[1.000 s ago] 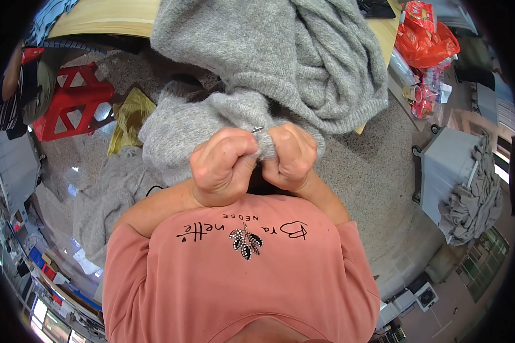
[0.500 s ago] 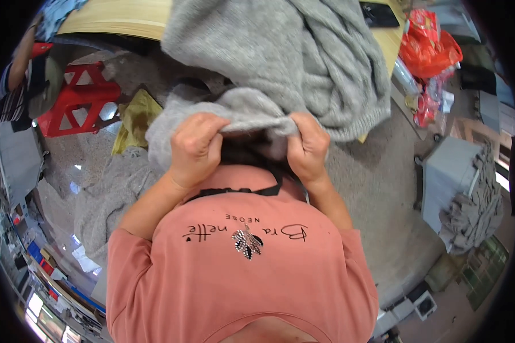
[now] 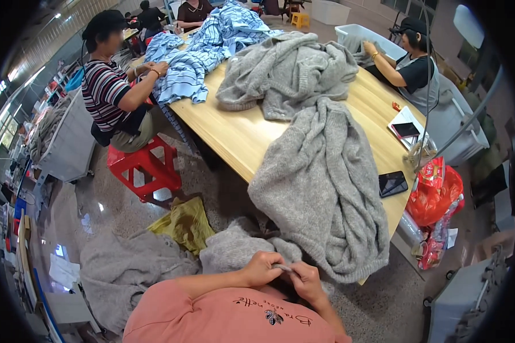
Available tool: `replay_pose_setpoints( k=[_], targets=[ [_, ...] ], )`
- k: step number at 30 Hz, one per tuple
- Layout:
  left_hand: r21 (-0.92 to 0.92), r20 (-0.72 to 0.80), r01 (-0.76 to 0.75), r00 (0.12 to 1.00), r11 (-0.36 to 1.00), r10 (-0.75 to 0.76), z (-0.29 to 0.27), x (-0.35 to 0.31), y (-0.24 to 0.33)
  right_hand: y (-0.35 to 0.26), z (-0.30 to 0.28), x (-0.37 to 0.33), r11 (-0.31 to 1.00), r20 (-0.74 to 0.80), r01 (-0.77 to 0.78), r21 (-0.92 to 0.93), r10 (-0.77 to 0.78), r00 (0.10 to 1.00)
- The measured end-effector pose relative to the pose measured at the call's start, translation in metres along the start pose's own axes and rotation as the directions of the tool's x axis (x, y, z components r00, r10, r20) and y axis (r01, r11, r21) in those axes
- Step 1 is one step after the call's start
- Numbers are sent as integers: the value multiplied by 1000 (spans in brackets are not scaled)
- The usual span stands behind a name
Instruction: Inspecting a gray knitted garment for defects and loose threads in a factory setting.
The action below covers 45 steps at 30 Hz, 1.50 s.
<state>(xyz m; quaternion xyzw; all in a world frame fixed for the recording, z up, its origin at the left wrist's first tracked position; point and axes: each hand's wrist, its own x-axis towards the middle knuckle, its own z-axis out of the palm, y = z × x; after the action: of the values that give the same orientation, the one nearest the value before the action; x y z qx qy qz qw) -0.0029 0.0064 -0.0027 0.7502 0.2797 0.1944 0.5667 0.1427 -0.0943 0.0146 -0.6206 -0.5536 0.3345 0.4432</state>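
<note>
A fuzzy grey knit sweater (image 3: pixel 232 251) lies bunched over my lap, just under the near table edge. My left hand (image 3: pixel 261 268) is closed on its edge. Close beside it on the right, my right hand (image 3: pixel 306 284) pinches the same edge, and a short strip of knit shows between the two hands. The lower part of the sweater is hidden behind my arms and body. Just ahead, another grey knit garment (image 3: pixel 320 183) drapes over the table's near end.
On the wooden table (image 3: pixel 229 128) lie a heap of grey knits (image 3: pixel 289 71), blue striped cloth (image 3: pixel 183 71) and a phone (image 3: pixel 393 183). Co-workers sit left and right. A red stool (image 3: pixel 146 171), yellow cloth (image 3: pixel 186 223) and grey knit pile (image 3: pixel 131 268) are left; red bags (image 3: pixel 438 194) hang right.
The view has tilted up from my chest to the table and co-workers. My hands have come closer together, both still gripping the sweater's edge.
</note>
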Motion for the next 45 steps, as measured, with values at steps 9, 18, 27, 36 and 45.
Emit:
replay_pose_setpoints(
  k=[9, 18, 27, 36, 45],
  targets=[
    [-432, 476, 553, 811, 712, -341, -1, 1, -1, 4, 19, -8, 986, -244, 165, -22, -166, 956],
    [-631, 39, 391, 879, 670, -476, -20, 20, 3, 21, 5, -36, 930, -541, 116, -347, -300, 785],
    [-747, 136, 418, 858, 517, -496, -21, 19, 16, 31, 20, -45, 954, -368, -131, -270, 23, 929],
    [-788, 146, 392, 868, 475, -475, -32, 14, 5, 14, 10, -45, 984, -605, -127, 125, 178, 776],
    [-797, 171, 399, 869, 453, -464, -38, 20, 8, 13, -32, -53, 975, -140, -221, -39, 214, 967]
  ],
)
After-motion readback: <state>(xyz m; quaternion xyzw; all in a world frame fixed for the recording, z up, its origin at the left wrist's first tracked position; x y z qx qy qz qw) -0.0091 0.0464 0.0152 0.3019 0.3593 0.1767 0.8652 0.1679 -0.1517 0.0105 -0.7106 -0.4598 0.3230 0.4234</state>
